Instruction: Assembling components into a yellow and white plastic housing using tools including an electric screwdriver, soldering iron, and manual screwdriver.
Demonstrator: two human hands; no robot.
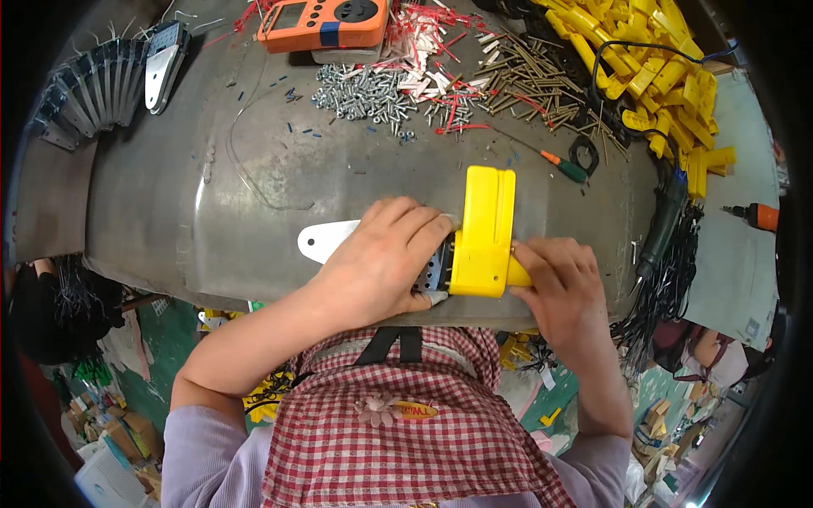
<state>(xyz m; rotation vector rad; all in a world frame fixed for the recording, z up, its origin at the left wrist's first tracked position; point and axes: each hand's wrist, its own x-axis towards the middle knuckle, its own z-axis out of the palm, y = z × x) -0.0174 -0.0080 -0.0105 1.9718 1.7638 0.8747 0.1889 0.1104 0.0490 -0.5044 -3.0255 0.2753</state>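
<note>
Near the bench's front edge, my left hand (383, 254) is closed over a flat assembly. Its pale, rounded metal plate (320, 242) with a hole sticks out on the left, and a dark perforated part (431, 273) shows between thumb and fingers. Against the right end of this assembly sits a yellow plastic housing (483, 233), its long side pointing away from me. My right hand (561, 284) grips the housing's short round stub with thumb and fingers. The place where housing and assembly meet is partly hidden by my left fingers.
Farther back lie silver screws (364, 97), long brass-coloured screws (529, 76), red-and-white wire pieces (428, 51) and an orange meter (323, 24). A screwdriver (566, 166) lies right of them. Yellow housings (652, 59) are heaped far right; similar metal assemblies (97, 85) stand far left. Black cables (656, 288) hang at right.
</note>
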